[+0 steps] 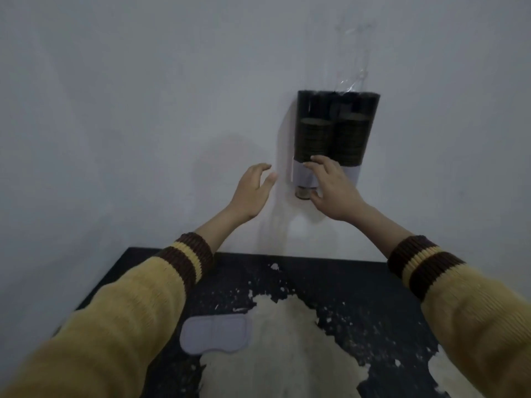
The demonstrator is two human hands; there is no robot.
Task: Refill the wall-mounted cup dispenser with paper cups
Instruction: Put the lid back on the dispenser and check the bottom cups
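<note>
Down on the dark table [359,280] the dispenser's white lid [215,334] waits while both tubes of the wall-mounted cup dispenser [336,139] look well stocked, right hand [330,188] spread on its base, left hand [253,191] open beside, so capping probably remains.

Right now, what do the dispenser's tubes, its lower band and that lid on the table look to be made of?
Dispenser tubes: dark see-through plastic, likely smoked; stacked cups show through.
Lower band: opaque pale plastic, seemingly matte and smooth.
Lid on the table: same pale moulded plastic, with two shallow recesses.
</note>
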